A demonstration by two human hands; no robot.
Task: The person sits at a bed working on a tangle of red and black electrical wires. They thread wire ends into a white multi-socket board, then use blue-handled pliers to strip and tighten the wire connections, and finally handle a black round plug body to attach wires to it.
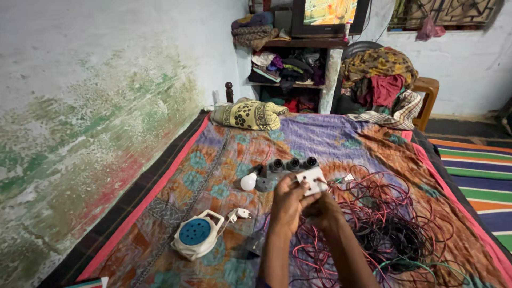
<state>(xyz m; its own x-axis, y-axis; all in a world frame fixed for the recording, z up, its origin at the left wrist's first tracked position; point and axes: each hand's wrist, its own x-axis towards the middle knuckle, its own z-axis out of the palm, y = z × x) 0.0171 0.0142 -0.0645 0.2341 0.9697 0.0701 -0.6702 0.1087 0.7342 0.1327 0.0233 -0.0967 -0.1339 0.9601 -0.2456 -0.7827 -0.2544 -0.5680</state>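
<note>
Our left hand (288, 205) curls around the near left edge of a white socket plate (313, 181), fingers bent and pressed against its smooth, square plastic face. Our right hand (321, 209) closes on the plate from below, and thin wire ends stick out beside the fingertips. The plate sits raised above the middle of the bed, just near of three black round lamp holders (292, 164) lined up in a row. A frosted white bulb (248, 182) lies to their left, beside a dark round fitting (263, 184). Nearer and further left rests a cream extension reel (196, 234) with a blue round face and a looped handle, its white plug (241, 214) lying close by. To the right sprawls a loose tangle of red and black wires (394, 224). All of it lies on a soft, worn patchwork bedspread (330, 136) of purple, orange and teal, with a folded yellow patterned cloth (250, 114) at the far end.
</note>
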